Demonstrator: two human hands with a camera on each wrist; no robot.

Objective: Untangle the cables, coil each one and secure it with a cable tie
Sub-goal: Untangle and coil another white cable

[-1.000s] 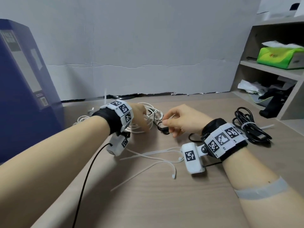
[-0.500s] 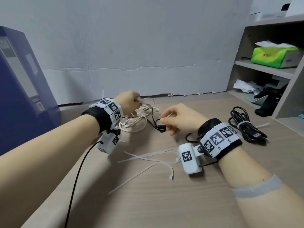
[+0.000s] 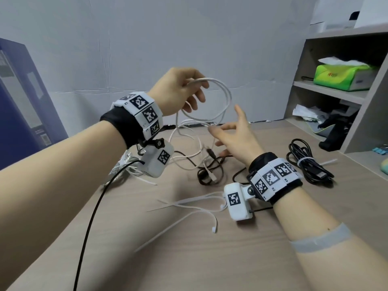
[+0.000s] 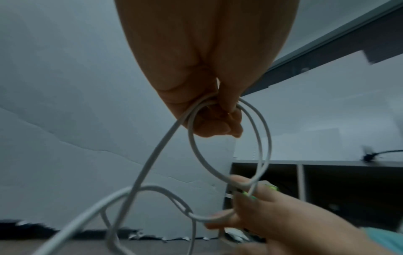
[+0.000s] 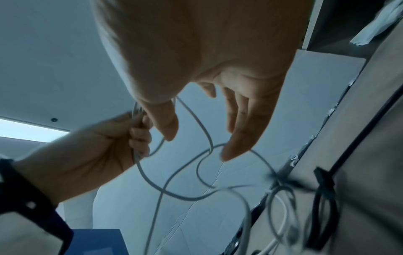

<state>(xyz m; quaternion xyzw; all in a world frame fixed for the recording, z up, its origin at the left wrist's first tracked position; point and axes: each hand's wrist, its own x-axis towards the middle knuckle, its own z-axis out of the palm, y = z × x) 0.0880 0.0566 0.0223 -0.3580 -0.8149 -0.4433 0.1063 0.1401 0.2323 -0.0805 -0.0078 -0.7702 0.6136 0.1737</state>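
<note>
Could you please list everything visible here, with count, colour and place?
white cable: one, white, lifted in loops above the desk
black cable: one, black, loose on the desk, mid
tied cable bundle: one, black, desk right
cable ties: several, white, desk front
tissue pack: one, green, shelf
box: one, blue, left
desk: one, wood
left hand: grips the white cable
right hand: fingers spread, touching a loop

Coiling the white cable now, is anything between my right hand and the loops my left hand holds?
Nothing visible: the right hand is open beside the white cable, gripped by the left hand.
</note>
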